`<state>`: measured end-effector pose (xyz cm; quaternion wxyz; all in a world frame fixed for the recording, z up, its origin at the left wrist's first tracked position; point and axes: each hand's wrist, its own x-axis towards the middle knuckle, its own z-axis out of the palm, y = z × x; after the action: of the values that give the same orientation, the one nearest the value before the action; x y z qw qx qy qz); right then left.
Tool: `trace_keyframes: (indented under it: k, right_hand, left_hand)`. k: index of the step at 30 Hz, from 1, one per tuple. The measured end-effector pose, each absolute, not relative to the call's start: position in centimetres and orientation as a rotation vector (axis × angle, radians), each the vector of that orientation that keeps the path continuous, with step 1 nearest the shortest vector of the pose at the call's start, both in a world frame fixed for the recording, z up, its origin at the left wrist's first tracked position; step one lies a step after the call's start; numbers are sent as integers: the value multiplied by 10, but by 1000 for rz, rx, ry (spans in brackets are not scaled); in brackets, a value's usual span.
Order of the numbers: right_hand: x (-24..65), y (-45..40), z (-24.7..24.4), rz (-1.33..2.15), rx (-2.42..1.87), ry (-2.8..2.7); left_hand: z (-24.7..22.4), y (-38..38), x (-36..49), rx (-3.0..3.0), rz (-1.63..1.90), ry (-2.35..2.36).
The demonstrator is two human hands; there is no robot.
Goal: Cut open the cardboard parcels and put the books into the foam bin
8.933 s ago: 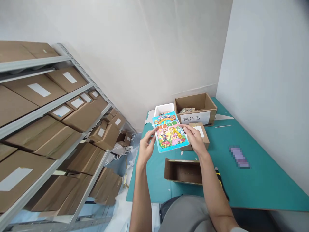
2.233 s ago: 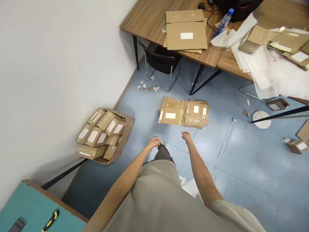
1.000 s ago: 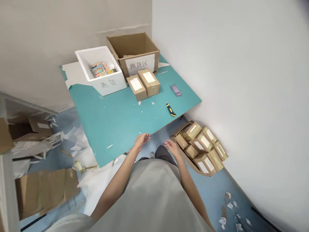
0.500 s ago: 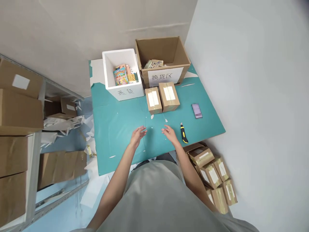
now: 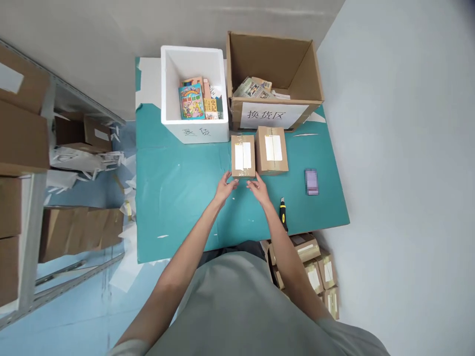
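A small taped cardboard box with a white label stands on the green table in front of me. At its near left corner is my left hand, its fingers apart and thumb toward the front face. My right hand is likewise at the near right corner, fingers parted. Whether the fingertips touch the cardboard I cannot tell. Close beside it on the right stands a slightly larger taped cardboard box, also labelled. A black and yellow utility knife lies to the right, partly hidden by my right forearm.
Behind the boxes stand a white foam box holding several books and a large open carton with printed items inside. A phone lies on the green table. Shelving with cartons is at left; taped parcels are below right.
Both my hands have moved forward from the near part of the table to the small box's near corners. My view has shifted and turned slightly.
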<state>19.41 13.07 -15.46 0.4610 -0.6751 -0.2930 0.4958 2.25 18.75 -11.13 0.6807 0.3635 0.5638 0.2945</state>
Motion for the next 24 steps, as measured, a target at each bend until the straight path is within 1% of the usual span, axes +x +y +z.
trace_keyframes:
  k: [3,7,10,12,14,16,17,21,24]
  right_hand:
    - [166,92,-153,1250,-1649,-755]
    - [98,16,-151,1336,-1641,-795]
    - [42,-38,-156,1540,-1539,-875]
    - [22,-59,-163,1663,-1487,-964]
    - [22,-62,-174,1582,-1625,-994]
    - [39,-49,-185,1281,-1913,-916]
    - [50,-40,-190,1204,-1968,-895]
    - [83,-8,-204,1117,-1977,-925]
    - [79,-6,-208,1110,-1905,-1015]
  left_hand:
    - [-116,156,-13,848,648,1262]
    - [-126,103,-76,865,658,1292]
    - [-134,68,-130,876,703,1401]
    - [-140,50,-168,857,776,1504]
    - [-146,35,-204,801,855,1597]
    - [-154,25,-234,739,869,1655]
    - [-158,20,-246,726,838,1664]
    - [-175,10,-264,849,627,1598]
    - [-185,9,-254,939,581,1527]
